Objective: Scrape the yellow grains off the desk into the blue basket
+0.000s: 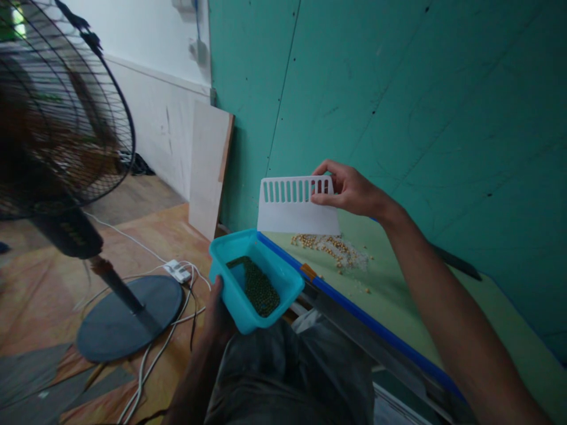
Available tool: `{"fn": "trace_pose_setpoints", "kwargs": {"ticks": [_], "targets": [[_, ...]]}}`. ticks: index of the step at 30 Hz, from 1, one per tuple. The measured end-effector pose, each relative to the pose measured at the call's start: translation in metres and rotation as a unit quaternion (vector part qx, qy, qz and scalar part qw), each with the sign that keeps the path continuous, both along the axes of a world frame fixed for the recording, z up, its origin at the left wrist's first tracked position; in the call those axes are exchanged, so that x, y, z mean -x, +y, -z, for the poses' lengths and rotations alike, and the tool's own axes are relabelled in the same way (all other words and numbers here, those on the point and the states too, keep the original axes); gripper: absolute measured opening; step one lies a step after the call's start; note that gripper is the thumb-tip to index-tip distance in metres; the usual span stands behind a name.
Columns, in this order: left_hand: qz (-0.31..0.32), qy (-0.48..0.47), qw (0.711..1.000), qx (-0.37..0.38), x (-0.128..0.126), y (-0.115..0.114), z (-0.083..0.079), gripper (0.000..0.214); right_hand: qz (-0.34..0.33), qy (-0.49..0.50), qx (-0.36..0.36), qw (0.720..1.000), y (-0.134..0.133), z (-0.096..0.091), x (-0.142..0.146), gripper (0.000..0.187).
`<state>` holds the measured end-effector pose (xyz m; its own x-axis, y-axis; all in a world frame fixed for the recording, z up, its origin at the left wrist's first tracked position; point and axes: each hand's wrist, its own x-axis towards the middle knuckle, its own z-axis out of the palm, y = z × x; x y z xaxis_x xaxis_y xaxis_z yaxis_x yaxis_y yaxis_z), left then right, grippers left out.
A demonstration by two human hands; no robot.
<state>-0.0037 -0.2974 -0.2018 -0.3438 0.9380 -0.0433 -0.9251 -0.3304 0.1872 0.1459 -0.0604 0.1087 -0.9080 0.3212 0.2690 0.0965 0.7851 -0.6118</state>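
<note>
My left hand [218, 313] grips a turquoise plastic tub [286, 281] by its near-left side, just off the table's front edge. Dark green beans [261, 292], which look like mung beans, lie in the tub's bottom. A white plastic scraper [296, 219] with a row of slots along its top is pinched between the thumb and fingers of my right hand [343, 186]. Its lower edge is close to the tabletop, beside the tub's far rim; whether it touches I cannot tell. Yellow beans [339, 248] and whitish translucent grains [357, 258] are scattered to its right.
The pale green table [398, 307] has a blue front edge with a piece of orange tape [308, 271]. A dark, long object [458, 264] lies by the green wall [398, 88]. At left stand a fan [128, 295], a power strip [177, 270] with cables, and a leaning board [208, 165].
</note>
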Motion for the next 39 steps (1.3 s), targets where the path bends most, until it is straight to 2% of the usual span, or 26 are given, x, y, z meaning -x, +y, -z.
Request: {"fn": "trace_pose_setpoints", "kwargs": {"ticks": [2, 5, 12, 19, 24, 30, 34, 39], "targets": [[0.009, 0.0, 1.0, -0.026, -0.001, 0.0, 0.003, 0.072, 0.011, 0.013, 0.001, 1.0, 0.001, -0.003, -0.003, 0.048], [-0.011, -0.005, 1.0, -0.023, -0.002, 0.0, 0.002, 0.071, 0.035, 0.016, -0.041, 0.998, 0.006, -0.008, -0.01, 0.047], [-0.035, 0.023, 0.999, 0.018, 0.0, -0.003, -0.005, 0.039, 0.097, 0.021, -0.152, 0.983, 0.023, -0.015, -0.024, 0.038], [-0.057, -0.009, 0.993, 0.099, 0.0, -0.008, -0.02, 0.058, 0.122, -0.025, -0.217, 0.968, 0.011, -0.014, -0.017, 0.029], [-0.053, -0.001, 0.994, 0.1, -0.002, -0.007, -0.024, 0.062, 0.114, -0.04, -0.207, 0.971, 0.015, -0.011, -0.016, 0.031], [-0.036, 0.004, 0.996, 0.076, -0.002, -0.004, -0.018, 0.061, 0.073, -0.007, -0.114, 0.991, 0.022, -0.012, -0.022, 0.041], [-0.032, 0.008, 0.997, 0.072, -0.001, -0.004, -0.016, 0.057, 0.096, -0.003, -0.14, 0.985, 0.02, -0.015, -0.023, 0.039], [-0.039, 0.022, 0.997, 0.068, 0.0, -0.005, -0.009, 0.063, 0.109, -0.032, -0.177, 0.978, 0.016, -0.016, -0.021, 0.034]]}}
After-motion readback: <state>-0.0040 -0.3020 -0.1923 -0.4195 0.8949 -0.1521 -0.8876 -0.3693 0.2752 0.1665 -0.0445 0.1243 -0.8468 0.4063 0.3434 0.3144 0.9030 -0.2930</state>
